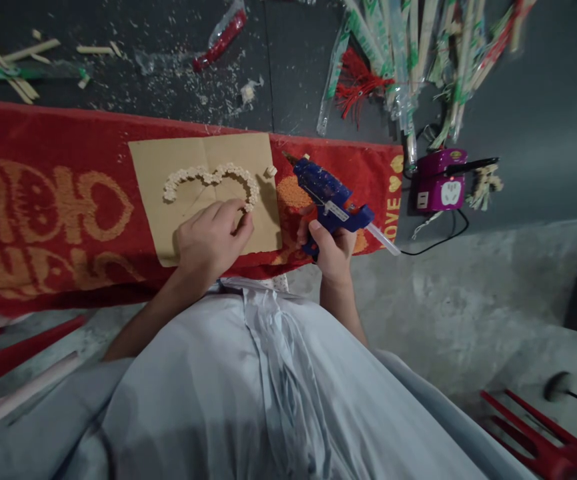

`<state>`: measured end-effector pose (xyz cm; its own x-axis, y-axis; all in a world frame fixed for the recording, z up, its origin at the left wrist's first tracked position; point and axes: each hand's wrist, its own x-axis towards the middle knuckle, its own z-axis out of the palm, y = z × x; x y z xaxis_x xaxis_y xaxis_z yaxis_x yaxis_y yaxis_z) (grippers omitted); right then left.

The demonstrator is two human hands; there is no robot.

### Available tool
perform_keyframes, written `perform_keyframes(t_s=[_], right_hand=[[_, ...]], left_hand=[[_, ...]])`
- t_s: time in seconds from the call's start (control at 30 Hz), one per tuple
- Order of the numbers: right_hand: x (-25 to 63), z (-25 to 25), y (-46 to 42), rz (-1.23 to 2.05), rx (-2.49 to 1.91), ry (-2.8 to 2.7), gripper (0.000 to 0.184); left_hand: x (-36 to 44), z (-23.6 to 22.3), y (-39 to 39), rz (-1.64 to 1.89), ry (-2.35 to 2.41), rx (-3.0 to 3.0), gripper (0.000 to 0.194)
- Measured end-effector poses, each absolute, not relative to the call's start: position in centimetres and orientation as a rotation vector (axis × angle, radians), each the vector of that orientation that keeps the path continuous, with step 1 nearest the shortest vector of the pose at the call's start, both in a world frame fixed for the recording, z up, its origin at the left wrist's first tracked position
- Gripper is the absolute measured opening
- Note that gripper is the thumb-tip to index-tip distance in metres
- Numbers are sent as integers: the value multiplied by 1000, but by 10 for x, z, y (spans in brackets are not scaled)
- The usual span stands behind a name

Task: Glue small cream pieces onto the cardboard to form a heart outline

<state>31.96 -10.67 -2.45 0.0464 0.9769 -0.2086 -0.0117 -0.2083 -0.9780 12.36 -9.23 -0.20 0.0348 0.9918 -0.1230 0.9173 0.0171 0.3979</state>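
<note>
On a tan sheet of folded board, small pale pieces form a curved row like the top of a heart. My left hand rests on the board, with thumb and forefinger pinched around a small pale piece at the row's right end. My right hand grips the handle of a blue hot glue gun. Its nozzle points up and left, beyond the board's right edge, and a clear glue stick sticks out of its back. One loose pale piece lies near the board's right edge.
A red towel with orange patterns lies under the board. Bundled sticks in plastic wrappers and a red tassel lie at the back right. A purple power socket trails a black cord. Wood sticks and shavings litter the dark table.
</note>
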Motion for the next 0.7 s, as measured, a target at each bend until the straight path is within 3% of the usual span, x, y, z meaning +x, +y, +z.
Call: perform_keyframes(t_s=[0.7], right_hand=[[317, -21, -106, 1277, -1385, -1100, 34]], left_hand=[[122, -5, -94, 295, 1933, 1983, 31]])
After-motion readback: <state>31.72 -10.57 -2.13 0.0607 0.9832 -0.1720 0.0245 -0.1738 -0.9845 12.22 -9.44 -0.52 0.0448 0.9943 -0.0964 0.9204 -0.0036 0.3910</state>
